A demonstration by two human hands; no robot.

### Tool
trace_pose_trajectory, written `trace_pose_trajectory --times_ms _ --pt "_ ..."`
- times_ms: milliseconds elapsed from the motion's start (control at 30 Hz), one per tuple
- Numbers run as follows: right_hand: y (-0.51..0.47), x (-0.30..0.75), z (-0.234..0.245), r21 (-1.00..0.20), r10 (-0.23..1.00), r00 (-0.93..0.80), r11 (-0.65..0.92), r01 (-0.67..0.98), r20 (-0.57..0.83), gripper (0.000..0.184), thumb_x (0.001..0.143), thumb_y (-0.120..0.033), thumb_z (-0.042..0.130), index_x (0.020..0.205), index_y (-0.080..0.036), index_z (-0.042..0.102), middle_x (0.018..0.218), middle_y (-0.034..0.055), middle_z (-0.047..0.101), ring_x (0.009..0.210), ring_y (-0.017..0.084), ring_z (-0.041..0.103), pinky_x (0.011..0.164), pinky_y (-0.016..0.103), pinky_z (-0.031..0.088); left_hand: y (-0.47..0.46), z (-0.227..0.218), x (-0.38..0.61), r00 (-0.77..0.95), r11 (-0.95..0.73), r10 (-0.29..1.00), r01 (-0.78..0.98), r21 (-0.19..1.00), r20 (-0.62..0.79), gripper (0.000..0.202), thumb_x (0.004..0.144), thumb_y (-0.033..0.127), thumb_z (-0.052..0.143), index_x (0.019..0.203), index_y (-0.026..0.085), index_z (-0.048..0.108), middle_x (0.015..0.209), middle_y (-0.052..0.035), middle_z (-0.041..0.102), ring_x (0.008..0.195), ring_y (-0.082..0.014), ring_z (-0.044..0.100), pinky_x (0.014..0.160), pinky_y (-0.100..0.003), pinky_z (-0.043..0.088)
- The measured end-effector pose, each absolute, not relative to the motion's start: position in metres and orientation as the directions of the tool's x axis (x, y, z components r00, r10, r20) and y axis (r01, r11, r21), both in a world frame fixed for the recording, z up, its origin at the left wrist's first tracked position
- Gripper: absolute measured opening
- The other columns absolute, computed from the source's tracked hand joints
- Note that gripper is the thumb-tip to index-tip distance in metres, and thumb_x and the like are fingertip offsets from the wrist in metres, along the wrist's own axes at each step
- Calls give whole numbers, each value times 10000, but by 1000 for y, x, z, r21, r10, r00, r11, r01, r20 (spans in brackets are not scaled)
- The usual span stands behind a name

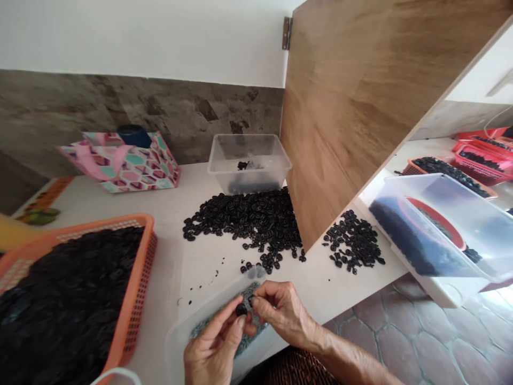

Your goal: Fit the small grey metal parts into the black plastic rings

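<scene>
My left hand pinches a small black ring-shaped piece between thumb and fingertips. My right hand is closed in a pinch right beside it, its fingertips touching the same piece. Both hands hover over a shallow clear tray of small grey bits at the table's front edge. Just beyond the hands lies a loose heap of black pieces on the white table.
An orange basket full of black pieces stands at the left. A clear tub sits at the back, a patterned gift bag to its left. A wooden door panel rises at the right, with a smaller black heap and clear bins beyond.
</scene>
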State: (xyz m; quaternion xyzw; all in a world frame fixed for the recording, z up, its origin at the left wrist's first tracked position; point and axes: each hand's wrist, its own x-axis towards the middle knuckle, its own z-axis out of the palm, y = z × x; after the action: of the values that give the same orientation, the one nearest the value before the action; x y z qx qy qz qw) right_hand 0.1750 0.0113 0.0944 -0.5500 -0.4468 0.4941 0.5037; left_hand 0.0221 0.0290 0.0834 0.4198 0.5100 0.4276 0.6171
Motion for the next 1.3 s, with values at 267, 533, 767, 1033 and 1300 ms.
trace_pose_trajectory --times_ms 267,533,767,1033,1300 --pt "11 176 96 -989 990 74 -117 -91 -124 383 838 -484 621 670 -142 581 537 -38 497 472 69 399 473 209 337 29 96 22 76 160 984 29 987 -162 308 605 292 855 908 339 821 571 19 759 561 -189 728 649 -239 615" --pt "11 173 97 -975 988 38 -139 -174 -148 415 818 -525 655 695 -132 608 555 -30 538 481 70 448 480 200 369 29 98 21 93 108 989 54 993 -113 297 627 303 839 919 349 818 593 23 770 546 -191 728 641 -244 618" --pt "11 169 93 -961 989 42 -127 -245 -141 464 792 -577 676 684 -130 614 541 -39 526 470 59 451 476 187 374 29 94 20 46 165 985 68 984 -168 274 597 341 853 867 302 828 606 7 776 545 -200 731 629 -245 620" --pt "8 166 90 -968 991 65 -101 -229 -119 493 806 -614 645 703 -132 629 546 -33 531 478 69 454 474 195 379 29 94 18 45 207 977 51 977 -209 250 557 370 866 792 292 831 574 0 764 535 -204 724 628 -248 619" --pt "7 168 90 -977 994 35 -90 -192 -99 450 818 -561 663 705 -125 670 553 -17 551 493 77 457 489 206 396 30 92 16 110 175 976 99 980 -186 234 623 464 821 735 258 822 509 -15 717 502 -193 686 564 -234 591"
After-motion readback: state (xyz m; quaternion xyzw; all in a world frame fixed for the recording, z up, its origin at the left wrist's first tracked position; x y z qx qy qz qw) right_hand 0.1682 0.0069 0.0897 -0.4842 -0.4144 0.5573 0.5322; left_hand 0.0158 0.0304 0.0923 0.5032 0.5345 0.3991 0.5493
